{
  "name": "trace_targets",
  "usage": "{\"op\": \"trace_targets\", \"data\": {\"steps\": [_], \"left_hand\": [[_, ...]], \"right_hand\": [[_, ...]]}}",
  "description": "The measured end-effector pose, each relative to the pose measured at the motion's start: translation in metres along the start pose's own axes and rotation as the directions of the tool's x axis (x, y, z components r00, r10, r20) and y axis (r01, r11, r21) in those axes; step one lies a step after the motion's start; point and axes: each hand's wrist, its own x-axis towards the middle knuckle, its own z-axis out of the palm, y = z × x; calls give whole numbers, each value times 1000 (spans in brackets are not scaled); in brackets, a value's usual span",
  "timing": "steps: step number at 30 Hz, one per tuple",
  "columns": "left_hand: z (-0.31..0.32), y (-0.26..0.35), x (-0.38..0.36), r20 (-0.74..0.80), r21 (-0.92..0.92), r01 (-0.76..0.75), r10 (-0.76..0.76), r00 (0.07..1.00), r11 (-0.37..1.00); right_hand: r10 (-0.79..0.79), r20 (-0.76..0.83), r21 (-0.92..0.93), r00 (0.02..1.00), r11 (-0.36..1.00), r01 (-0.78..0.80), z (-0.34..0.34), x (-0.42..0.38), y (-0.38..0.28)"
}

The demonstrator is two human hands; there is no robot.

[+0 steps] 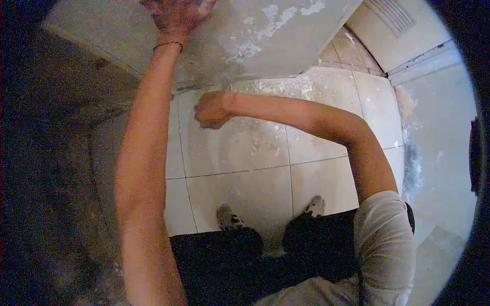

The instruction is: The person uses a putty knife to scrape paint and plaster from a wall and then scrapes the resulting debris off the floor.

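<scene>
My left hand (178, 14) rests against the pale wall (217, 48) at the top of the view. Its thumb is spread away from the palm, and the other fingertips are cut off by the frame edge. A thin dark bracelet (168, 46) circles that wrist. Low by the foot of the wall, my right hand (212, 109) is closed into a fist just over the tiled floor (237, 188). Something dark shows under its fingers, too small to make out. Whitish flakes and dust (265, 145) lie on the tiles beside this hand.
Paint is peeling off the wall in white patches (278, 18). A door with a vent grille (390, 18) stands at upper right, next to another stained wall (439, 143). My feet (229, 219) are on the tiles below. Deep shadow covers the left side.
</scene>
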Motion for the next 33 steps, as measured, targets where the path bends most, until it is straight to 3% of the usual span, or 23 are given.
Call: {"op": "trace_targets", "data": {"steps": [2, 3, 4, 5, 6, 8, 9, 10, 11, 14, 18, 20, 21, 23, 27, 29, 31, 33], "left_hand": [[1, -2, -1, 20, 24, 6, -6, 1000, 1000], [3, -2, 0, 37, 54, 10, -12, 999, 998], [4, 0, 2, 34, 47, 7, -9, 999, 999], [4, 0, 1, 21, 22, -3, 3, 1000, 1000], [4, -2, 0, 9, 0, -13, 13, 1000, 1000], [1, -4, -2, 29, 61, -4, 2, 1000, 998], [2, -1, -1, 50, 106, 5, -11, 999, 994], [2, 0, 0, 47, 106, 14, -19, 999, 994], [1, 1, 2, 20, 79, 8, -9, 1000, 997], [2, 0, 3, 6, 54, -5, 4, 1000, 999], [1, 0, 2, 31, 83, 0, -3, 1000, 997], [0, 1, 0, 20, 66, 9, -10, 1000, 998], [1, 1, 1, 9, 46, 12, -12, 1000, 999], [0, 0, 1, 22, 59, 2, -4, 1000, 998], [1, 0, 2, 21, 59, -4, 3, 1000, 998], [0, 0, 4, 23, 64, 3, -5, 1000, 998], [4, 1, 4, 25, 62, 13, -14, 1000, 998], [4, -1, 1, 3, 31, 8, -8, 1000, 1000]], "right_hand": [[-219, -283, -19, 934, 975, 223, 3, 8, -9], [-208, -287, -19, 935, 977, 211, 20, 20, 6], [-82, -43, -15, 996, 997, 81, 48, 36, 35], [50, 203, -42, 978, 998, -42, 62, 45, 57], [47, 201, -43, 978, 998, -39, 55, 31, 70], [351, -46, 111, 935, 932, -345, 38, -12, 92], [351, -41, 104, 935, 933, -346, 48, -13, 91], [140, -217, 88, 966, 988, -124, 64, -14, 82], [-77, -384, 38, 920, 994, 98, 76, -16, 70], [-147, -305, 61, 941, 983, 173, 30, -20, 13], [-6, -188, -7, 982, 1000, 5, 44, -2, 61], [88, 109, -76, 990, 994, -80, 44, 10, 38], [86, 112, -84, 990, 993, -77, 29, 5, 19], [-182, -67, -56, 981, 982, 178, -5, -4, -24], [-124, 114, -50, 986, 990, 130, -4, 1, 29], [-41, 121, -106, 992, 993, 54, 7, 5, 12], [-84, -19, -100, 996, 992, 81, 8, 0, -8], [-122, -57, -65, 991, 991, 118, 30, 7, -5]]}}
